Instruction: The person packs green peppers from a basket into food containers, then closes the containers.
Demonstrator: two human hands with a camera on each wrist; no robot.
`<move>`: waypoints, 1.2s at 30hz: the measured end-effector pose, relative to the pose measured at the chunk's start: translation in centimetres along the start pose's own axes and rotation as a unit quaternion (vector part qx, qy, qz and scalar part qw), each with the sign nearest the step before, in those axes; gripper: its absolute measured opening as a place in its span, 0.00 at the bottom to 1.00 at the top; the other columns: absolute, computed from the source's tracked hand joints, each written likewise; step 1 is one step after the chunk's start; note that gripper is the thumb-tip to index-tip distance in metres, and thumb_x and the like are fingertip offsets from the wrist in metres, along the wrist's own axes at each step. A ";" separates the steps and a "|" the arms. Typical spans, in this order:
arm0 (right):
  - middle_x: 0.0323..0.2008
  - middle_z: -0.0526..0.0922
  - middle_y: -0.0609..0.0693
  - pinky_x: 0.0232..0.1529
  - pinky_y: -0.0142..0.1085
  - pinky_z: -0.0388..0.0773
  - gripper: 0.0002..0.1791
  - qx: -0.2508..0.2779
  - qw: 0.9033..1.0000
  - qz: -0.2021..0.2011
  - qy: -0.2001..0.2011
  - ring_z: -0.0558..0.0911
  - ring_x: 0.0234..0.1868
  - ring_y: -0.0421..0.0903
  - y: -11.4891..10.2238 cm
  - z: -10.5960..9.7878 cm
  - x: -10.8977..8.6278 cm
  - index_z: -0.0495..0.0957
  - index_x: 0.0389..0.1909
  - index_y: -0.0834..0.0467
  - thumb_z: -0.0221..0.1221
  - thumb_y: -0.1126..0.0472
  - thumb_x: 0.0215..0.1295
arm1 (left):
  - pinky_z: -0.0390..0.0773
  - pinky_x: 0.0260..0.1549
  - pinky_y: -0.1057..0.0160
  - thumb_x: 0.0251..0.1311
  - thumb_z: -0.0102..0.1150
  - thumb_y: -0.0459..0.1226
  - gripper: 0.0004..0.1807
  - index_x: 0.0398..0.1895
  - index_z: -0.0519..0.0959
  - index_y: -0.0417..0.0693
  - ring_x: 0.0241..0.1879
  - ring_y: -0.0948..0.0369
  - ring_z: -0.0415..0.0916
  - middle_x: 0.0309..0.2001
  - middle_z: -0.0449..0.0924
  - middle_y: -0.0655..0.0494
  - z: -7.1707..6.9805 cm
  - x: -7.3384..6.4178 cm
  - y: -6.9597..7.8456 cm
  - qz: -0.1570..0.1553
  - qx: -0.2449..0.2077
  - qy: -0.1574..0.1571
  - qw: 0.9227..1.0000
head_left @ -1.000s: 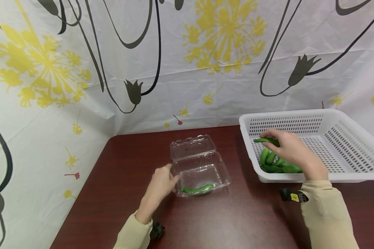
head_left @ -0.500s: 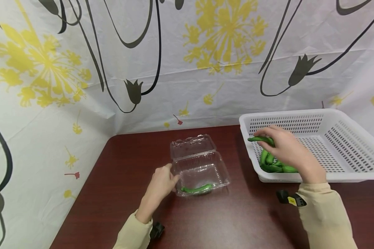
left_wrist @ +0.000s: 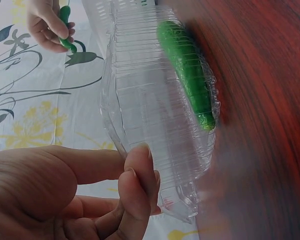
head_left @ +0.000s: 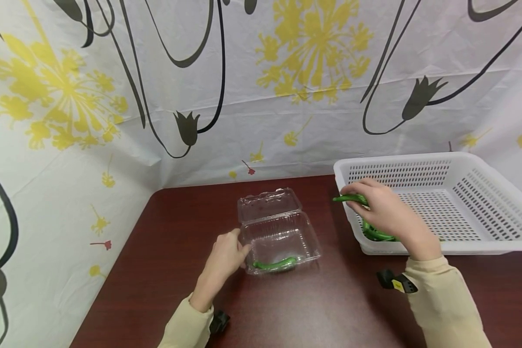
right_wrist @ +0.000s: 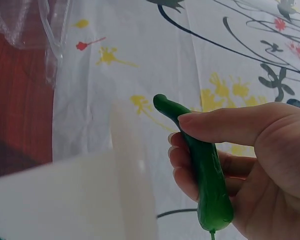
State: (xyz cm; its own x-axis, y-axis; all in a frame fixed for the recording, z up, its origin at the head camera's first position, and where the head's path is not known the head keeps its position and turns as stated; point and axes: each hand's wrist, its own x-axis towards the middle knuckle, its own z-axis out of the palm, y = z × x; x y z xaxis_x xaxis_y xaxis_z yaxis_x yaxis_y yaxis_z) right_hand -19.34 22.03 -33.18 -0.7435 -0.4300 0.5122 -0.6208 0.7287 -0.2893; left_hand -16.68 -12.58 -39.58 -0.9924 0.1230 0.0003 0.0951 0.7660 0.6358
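One pepper (head_left: 351, 198) is gripped in the right hand (head_left: 384, 209), thumb on one side and fingers curled round the other, as the right wrist view shows. It hangs at the left rim of the basket (head_left: 498, 193), one end jutting past that rim in the head view. Over the last second, hand and pepper have shifted left from above the inside of the basket. That suggests, as a judgement, that the picking-up is done and the pepper is being carried towards the box (head_left: 282, 237), which it has not reached.

The box stands open, its lid (head_left: 269, 205) folded back at the far side; a single second pepper (head_left: 275, 264) lies along its near side. The left hand (head_left: 225, 253) has stayed put, curled fingers holding the left edge. More peppers (head_left: 376, 233) lie in the basket's near left corner, partly hidden by the right hand. Box and basket sit apart on the table (head_left: 339, 299), a printed cloth (head_left: 243, 87) behind.
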 end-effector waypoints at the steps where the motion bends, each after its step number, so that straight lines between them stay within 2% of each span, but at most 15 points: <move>1: 0.39 0.82 0.54 0.43 0.54 0.77 0.12 0.002 1.000 -0.003 -0.001 0.81 0.41 0.54 -0.1 0.1 0.1 0.83 0.43 0.61 0.68 0.73 0.58 | 0.75 0.20 0.64 0.64 0.64 0.31 0.32 0.66 0.65 0.21 0.16 0.58 0.81 0.15 0.75 0.58 0.0 0.0 0.0 0.000 0.000 0.000 1.000; 12: 0.38 0.81 0.50 0.38 0.48 0.76 0.12 0.013 1.000 -0.009 -0.001 0.79 0.37 0.49 -1.5 0.6 0.3 0.84 0.45 0.60 0.67 0.72 0.61 | 0.75 0.19 0.64 0.64 0.64 0.31 0.32 0.66 0.66 0.20 0.16 0.56 0.81 0.15 0.75 0.58 0.0 0.0 -0.1 0.003 -0.003 0.000 1.000; 21: 0.38 0.81 0.49 0.35 0.44 0.77 0.13 0.021 0.998 -0.049 0.014 0.80 0.34 0.44 -2.6 1.4 0.7 0.84 0.46 0.60 0.68 0.72 0.60 | 0.81 0.32 0.58 0.63 0.66 0.31 0.31 0.64 0.67 0.19 0.14 0.62 0.79 0.15 0.76 0.59 0.1 0.0 -0.3 0.022 0.015 0.011 1.000; 29: 0.39 0.82 0.50 0.37 0.43 0.79 0.13 0.036 0.998 -0.057 -0.004 0.83 0.37 0.46 -3.5 2.4 1.0 0.85 0.47 0.59 0.66 0.71 0.62 | 0.80 0.27 0.61 0.63 0.65 0.30 0.31 0.64 0.67 0.20 0.13 0.62 0.79 0.15 0.75 0.59 0.1 0.0 -0.3 0.020 0.010 0.010 1.000; 36: 0.39 0.82 0.50 0.41 0.43 0.80 0.11 0.053 0.996 -0.075 -0.003 0.83 0.41 0.46 -4.0 3.4 1.2 0.84 0.46 0.61 0.66 0.71 0.62 | 0.78 0.24 0.63 0.63 0.65 0.31 0.31 0.65 0.67 0.20 0.14 0.61 0.79 0.15 0.75 0.59 0.1 0.1 -0.4 0.015 0.003 0.009 1.000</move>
State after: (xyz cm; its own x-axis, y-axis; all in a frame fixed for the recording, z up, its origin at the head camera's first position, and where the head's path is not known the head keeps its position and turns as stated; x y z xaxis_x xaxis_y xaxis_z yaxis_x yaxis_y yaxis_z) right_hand -18.60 16.76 -34.17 -0.6423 -0.5332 0.5507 -0.7470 0.5965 -0.2937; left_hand -16.79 -12.77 -39.88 -0.9904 0.1345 0.0336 0.1254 0.7665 0.6299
